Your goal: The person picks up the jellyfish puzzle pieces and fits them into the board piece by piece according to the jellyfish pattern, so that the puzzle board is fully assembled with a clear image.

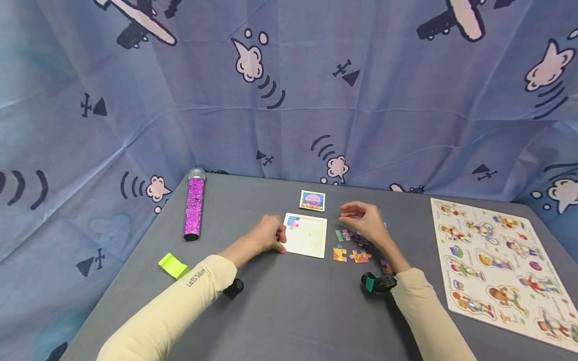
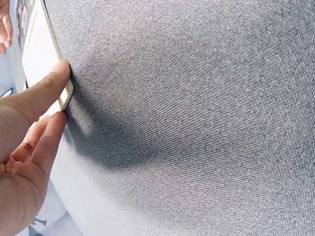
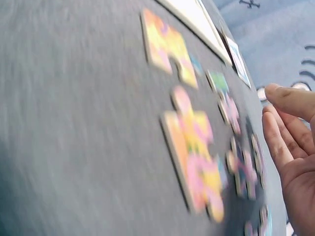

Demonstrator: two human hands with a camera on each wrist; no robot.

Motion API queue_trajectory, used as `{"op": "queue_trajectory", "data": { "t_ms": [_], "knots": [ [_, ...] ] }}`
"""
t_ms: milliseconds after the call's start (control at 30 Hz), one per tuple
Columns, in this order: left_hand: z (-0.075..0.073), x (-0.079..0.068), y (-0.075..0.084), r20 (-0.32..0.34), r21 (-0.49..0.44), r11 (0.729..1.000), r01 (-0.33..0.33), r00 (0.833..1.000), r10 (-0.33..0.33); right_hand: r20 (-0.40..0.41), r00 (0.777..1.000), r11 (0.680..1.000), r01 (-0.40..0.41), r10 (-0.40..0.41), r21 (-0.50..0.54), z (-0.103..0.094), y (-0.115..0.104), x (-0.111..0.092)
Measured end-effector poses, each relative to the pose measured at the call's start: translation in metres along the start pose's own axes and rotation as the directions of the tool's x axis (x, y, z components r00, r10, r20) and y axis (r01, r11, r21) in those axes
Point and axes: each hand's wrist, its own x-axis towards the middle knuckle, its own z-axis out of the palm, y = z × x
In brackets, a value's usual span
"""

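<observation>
My left hand (image 1: 267, 234) grips the near left corner of a white puzzle board (image 1: 308, 241), its thumb and fingers on the edges. Puzzle pieces (image 1: 293, 223) in blue and pink sit in the board's far left corner. To the right of the board my right hand (image 1: 369, 223) hovers over loose pieces, its fingers loosely bent with nothing seen between them. Among these are a yellow-orange piece (image 3: 170, 46) and a longer pink-and-yellow piece (image 3: 192, 157). The right hand and wrist partly cover other pieces in the head view.
A small picture card (image 1: 312, 200) with a pink jellyfish lies behind the board. At the left are a purple glittery microphone (image 1: 194, 208) and a lime-green object (image 1: 173, 265). A large board of figure pieces (image 1: 501, 265) lies at the right. Patterned cloth (image 1: 289, 90) hangs behind the table.
</observation>
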Motion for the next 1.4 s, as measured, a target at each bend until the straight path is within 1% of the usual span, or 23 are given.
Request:
{"op": "queue_trajectory", "data": {
  "t_ms": [33,100,200,267,367,500,600,767,933,1000,1167,1300,1400],
  "knots": [
    [0.000,0.000,0.000,-0.001,-0.007,1.000,0.002,1.000,-0.002,-0.002,1.000,1.000,-0.004,0.004,-0.014,-0.003,0.003,0.000],
    [0.000,0.000,0.000,-0.003,-0.013,1.000,0.005,1.000,-0.005,-0.012,1.000,0.999,-0.007,0.007,-0.042,-0.010,0.016,0.001],
    [0.000,-0.001,0.000,-0.005,-0.020,1.000,0.012,1.000,-0.012,-0.024,1.000,0.996,-0.013,0.011,-0.093,-0.020,0.022,-0.001],
    [-0.001,-0.001,0.001,-0.006,-0.010,1.000,0.003,1.000,-0.003,-0.028,1.000,0.994,-0.016,0.013,-0.111,-0.026,0.026,-0.002],
    [-0.001,-0.001,0.001,0.001,-0.003,1.000,-0.005,1.000,0.005,-0.036,0.999,0.983,-0.021,0.014,-0.183,-0.035,0.031,-0.003],
    [-0.001,0.000,0.000,0.009,-0.004,1.000,-0.012,1.000,0.012,-0.019,0.999,0.963,-0.035,0.031,-0.268,-0.043,0.035,-0.004],
    [0.000,0.000,-0.001,0.008,0.001,1.000,-0.019,1.000,0.019,0.009,0.999,0.951,-0.036,0.041,-0.307,-0.048,0.035,-0.003],
    [-0.001,-0.001,0.000,0.003,0.010,1.000,-0.017,1.000,0.017,0.026,0.998,0.936,-0.039,0.051,-0.351,-0.050,0.034,0.000],
    [-0.002,-0.003,0.002,-0.004,0.006,1.000,-0.016,1.000,0.016,0.037,0.998,0.937,-0.036,0.053,-0.346,-0.050,0.036,0.002],
    [-0.002,-0.003,0.002,-0.007,0.003,1.000,-0.016,1.000,0.016,0.040,0.997,0.943,-0.045,0.061,-0.330,-0.050,0.036,0.002],
    [-0.002,-0.003,0.002,-0.005,0.008,1.000,-0.012,1.000,0.012,0.050,0.995,0.965,-0.072,0.087,-0.252,-0.051,0.033,0.002],
    [-0.002,-0.002,0.000,-0.008,0.012,1.000,-0.024,1.000,0.024,0.070,0.995,0.980,-0.061,0.075,-0.192,-0.052,0.032,0.002],
    [-0.002,-0.002,0.000,-0.004,0.020,0.999,-0.030,1.000,0.030,0.091,0.993,0.989,-0.067,0.079,-0.133,-0.051,0.030,0.002]
  ]
}}
